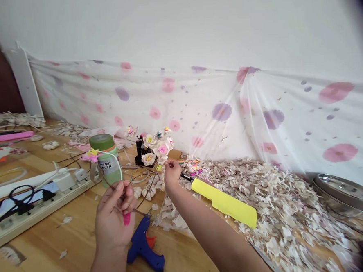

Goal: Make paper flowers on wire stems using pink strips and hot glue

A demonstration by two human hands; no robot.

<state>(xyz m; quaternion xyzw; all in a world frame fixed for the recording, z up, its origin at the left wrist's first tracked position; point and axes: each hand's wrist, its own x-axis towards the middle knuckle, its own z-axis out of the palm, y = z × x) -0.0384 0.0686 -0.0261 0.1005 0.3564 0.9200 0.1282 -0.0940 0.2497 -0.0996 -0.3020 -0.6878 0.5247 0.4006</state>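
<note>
Wooden tabletop [49,246] runs under both my forearms, and closest to me lies a blue hot glue gun [142,247], probably set there to stay within easy reach of my hands. Just above it, my left hand [115,214] is raised with the elbow low, its fingers [120,193] curled closed around a thin dark wire [141,212], gripping it firmly enough to keep it steady. A small pink scrap [126,218] shows just below those fingers. My right arm reaches forward beyond the glue gun, and my right hand [172,173] has its fingertips [171,163] pinched together; what they pinch is too fine to tell, perhaps the wire's far end.

To the right of the glue gun lie a yellow foam strip [225,203] and a deep heap of pale petals [265,196], while a power strip [41,206] sits to its left. Farther beyond it stand a green-lidded tumbler [105,157] and white paper flowers [157,147] around a black holder [141,155], placed apparently to keep them upright. A steel bowl [346,193] sits far right of it, and a dotted sheer cloth [173,103] hangs against the white wall [174,25].
</note>
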